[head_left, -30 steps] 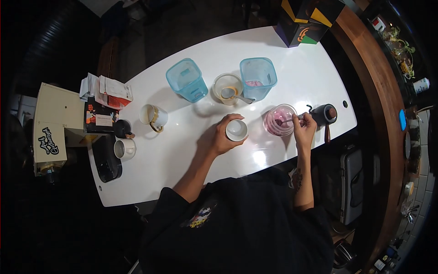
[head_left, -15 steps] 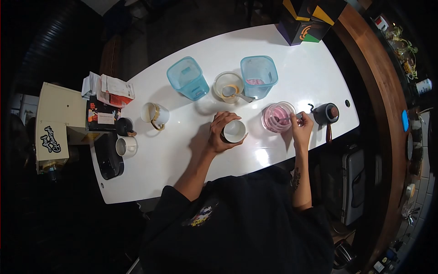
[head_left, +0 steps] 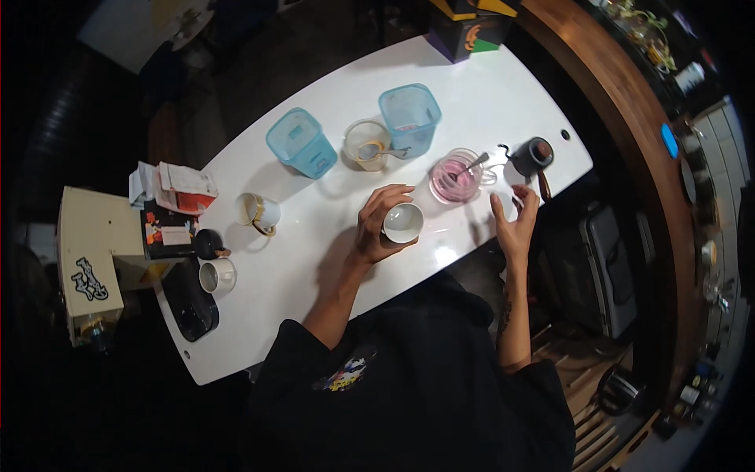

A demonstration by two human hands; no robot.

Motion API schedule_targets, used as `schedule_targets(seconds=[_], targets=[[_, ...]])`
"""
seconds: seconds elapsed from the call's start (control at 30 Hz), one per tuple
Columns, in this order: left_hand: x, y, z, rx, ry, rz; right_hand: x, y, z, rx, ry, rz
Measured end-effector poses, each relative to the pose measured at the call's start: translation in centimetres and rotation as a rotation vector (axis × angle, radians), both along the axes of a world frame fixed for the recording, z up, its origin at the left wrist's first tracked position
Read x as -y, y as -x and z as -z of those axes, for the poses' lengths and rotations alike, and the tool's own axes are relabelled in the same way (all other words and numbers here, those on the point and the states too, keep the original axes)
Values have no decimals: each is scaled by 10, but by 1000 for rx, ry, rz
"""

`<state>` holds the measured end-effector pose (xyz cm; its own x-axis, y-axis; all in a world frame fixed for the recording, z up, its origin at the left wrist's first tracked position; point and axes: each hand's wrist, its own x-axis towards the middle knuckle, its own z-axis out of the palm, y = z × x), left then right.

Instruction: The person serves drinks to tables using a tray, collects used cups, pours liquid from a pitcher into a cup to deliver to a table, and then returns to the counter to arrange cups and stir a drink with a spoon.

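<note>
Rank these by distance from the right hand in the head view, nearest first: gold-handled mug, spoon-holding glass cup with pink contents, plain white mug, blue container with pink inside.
From the right hand:
1. Glass cup with pink contents, just to its left
2. Blue container, farther up the table
3. Gold-handled mug, left side
4. Plain white mug, left end

Probably a café: coffee grinder, white counter, mugs.
</note>
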<state>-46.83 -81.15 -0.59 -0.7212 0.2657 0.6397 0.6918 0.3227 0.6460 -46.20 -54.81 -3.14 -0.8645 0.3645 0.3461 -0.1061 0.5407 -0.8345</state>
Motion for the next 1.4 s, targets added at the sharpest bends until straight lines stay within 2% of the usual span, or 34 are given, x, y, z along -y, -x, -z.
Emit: schedule_targets(seconds=[0.07,0.13,0.23,0.27,0.37,0.4,0.43,0.47,0.57,0.73,0.83,0.87,0.93,1.0,1.07,1.13,1.2,1.27,1.33,1.37,1.4], targets=[[-6,-6,-2,-8,17,60,-2,-32,0,43,39,56],[-17,-15,1,108,-50,132,-6,-70,3,91,29,90],[-51,-32,2,208,-136,270,-14,-134,13,128,245,200],[-65,-44,4,377,-182,325,-19,-158,18,128,256,246],[-109,-76,6,548,-276,551,-28,-231,8,160,219,466],[-124,-86,13,692,-307,678,-33,-257,12,138,220,550],[-138,-97,19,841,-322,802,-37,-286,17,141,339,601],[-151,-110,23,992,-307,918,-39,-314,18,138,461,649],[-186,-153,14,1225,-91,1142,-36,-389,12,53,497,929],[-237,-230,26,1118,179,1364,-18,-517,4,-135,537,1363],[-270,-261,33,1014,327,1422,-12,-575,9,-199,396,1633],[-282,-272,34,999,349,1459,-12,-601,14,-184,348,1718],[-308,-306,25,1087,309,1485,-24,-648,14,-385,293,1815],[-339,-338,24,1122,302,1534,-46,-691,13,-408,243,2011],[-369,-367,40,995,255,1544,-71,-731,21,-389,253,2037],[-396,-397,34,1037,286,1529,-97,-753,21,-334,159,2100],[-422,-424,29,942,350,1512,-118,-765,19,-222,226,2069],[-447,-449,28,908,317,1529,-135,-782,42,-276,263,2006],[-469,-469,26,791,328,1619,-146,-786,40,-229,339,1892],[-476,-479,26,823,301,1607,-146,-782,35,-191,573,1901],[-485,-489,32,824,293,1577,-148,-779,24,-94,643,1912]])
